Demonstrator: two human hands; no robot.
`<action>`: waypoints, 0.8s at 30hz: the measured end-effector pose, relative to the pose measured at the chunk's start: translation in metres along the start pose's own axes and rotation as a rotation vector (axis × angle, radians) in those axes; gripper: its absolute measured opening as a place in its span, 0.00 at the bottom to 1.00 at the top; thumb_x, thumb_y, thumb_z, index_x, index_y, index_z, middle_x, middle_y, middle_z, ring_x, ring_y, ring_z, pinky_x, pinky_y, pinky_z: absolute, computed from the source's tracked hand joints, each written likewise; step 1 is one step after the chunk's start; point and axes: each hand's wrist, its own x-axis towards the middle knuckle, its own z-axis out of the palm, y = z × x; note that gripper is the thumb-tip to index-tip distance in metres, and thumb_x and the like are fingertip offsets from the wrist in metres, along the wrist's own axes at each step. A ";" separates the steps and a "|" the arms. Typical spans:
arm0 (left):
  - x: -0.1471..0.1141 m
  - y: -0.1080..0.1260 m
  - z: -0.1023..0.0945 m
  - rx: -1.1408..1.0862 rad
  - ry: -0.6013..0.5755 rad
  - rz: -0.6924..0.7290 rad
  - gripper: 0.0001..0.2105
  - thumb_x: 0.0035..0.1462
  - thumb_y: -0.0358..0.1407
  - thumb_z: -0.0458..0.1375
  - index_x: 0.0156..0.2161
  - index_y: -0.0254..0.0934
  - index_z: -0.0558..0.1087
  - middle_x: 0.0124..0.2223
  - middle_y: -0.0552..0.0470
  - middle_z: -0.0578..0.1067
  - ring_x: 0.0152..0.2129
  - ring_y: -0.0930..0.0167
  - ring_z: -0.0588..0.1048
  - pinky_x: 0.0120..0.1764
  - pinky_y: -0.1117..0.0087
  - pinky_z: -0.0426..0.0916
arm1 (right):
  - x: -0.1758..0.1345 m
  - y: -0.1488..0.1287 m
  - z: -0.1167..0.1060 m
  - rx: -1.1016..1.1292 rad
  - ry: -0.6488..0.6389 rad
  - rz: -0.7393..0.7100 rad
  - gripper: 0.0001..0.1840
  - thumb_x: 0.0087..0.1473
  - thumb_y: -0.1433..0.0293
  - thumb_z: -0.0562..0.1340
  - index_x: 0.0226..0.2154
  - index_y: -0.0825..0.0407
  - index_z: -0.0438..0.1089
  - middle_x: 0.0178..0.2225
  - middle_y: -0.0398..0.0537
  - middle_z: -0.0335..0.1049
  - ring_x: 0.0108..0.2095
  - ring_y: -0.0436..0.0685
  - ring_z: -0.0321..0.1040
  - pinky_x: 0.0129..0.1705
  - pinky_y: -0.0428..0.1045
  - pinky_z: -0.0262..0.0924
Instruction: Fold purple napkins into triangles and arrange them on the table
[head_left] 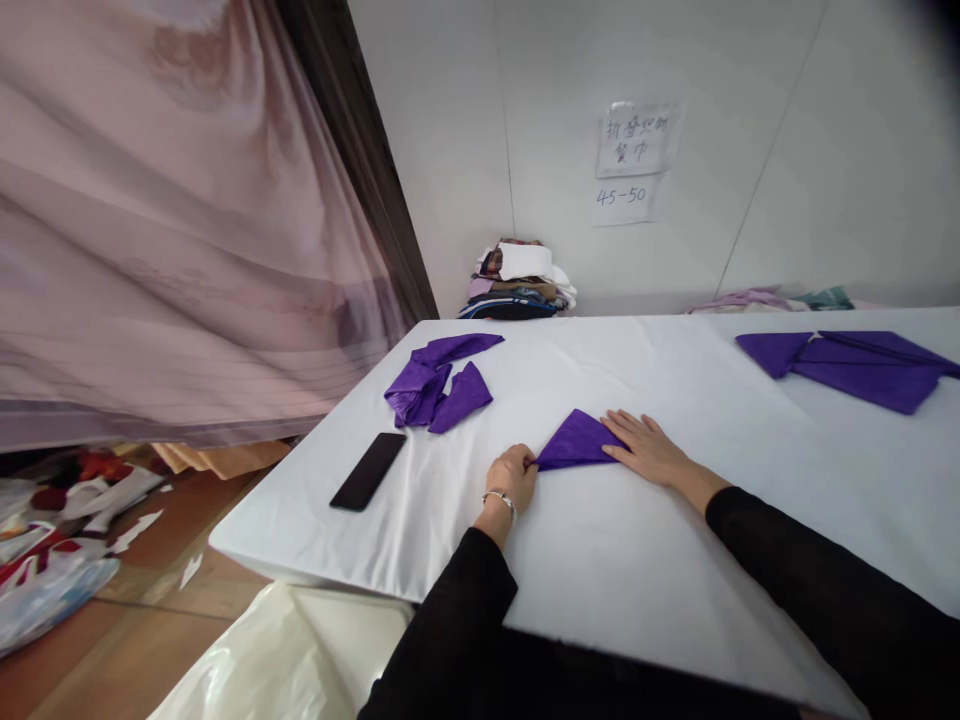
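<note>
A purple cloth napkin [574,442], folded into a triangle, lies on the white-covered table [600,560] in front of me. My left hand [513,478], with a bracelet at its wrist, pinches the napkin's left corner. Flat over the right corner rests my right hand [646,448], fingers stretched out and covering that end. Farther left, crumpled purple napkins [442,385] lie loosely together. More folded purple cloth [862,368] sits at the far right of the table.
A black phone [368,471] lies near the table's left edge. Behind the table is a pile of folded clothes [519,280] against the wall. A pink curtain [187,220] hangs at left, above bags and scraps [67,540] on the floor.
</note>
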 end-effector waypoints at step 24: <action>0.013 0.017 0.012 0.017 0.081 0.177 0.11 0.46 0.37 0.61 0.36 0.38 0.67 0.37 0.52 0.69 0.35 0.69 0.68 0.42 0.65 0.63 | 0.002 0.000 0.003 -0.002 0.029 -0.002 0.38 0.54 0.45 0.39 0.62 0.46 0.44 0.64 0.45 0.39 0.62 0.61 0.34 0.60 0.61 0.33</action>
